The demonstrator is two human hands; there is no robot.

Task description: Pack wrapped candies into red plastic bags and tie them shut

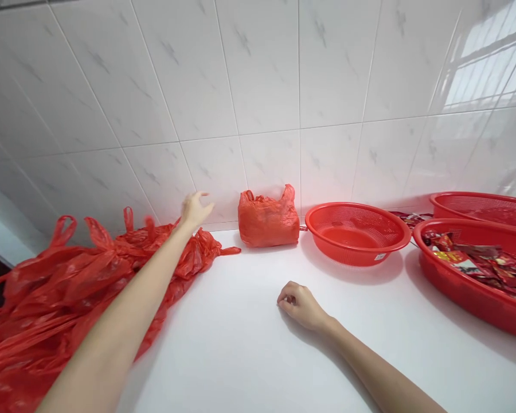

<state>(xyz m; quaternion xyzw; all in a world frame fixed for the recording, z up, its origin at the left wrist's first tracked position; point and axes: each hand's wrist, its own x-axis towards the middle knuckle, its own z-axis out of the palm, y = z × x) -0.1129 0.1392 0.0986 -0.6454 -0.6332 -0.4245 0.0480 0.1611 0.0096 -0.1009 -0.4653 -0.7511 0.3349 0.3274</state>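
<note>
My left hand is raised over the right end of a heap of red plastic bags, its thumb and fingers apart and nothing between them. To the right of that hand, a filled red plastic bag stands upright against the wall, its handles up; what is inside does not show. My right hand rests on the white table in front of this bag, fingers curled in loosely, with nothing visible in them.
A round red plastic basket stands right of the filled bag, with nothing seen in it. Farther right, a larger red basket holds many small wrapped packets. Another red basket sits behind it. A tiled wall closes off the back.
</note>
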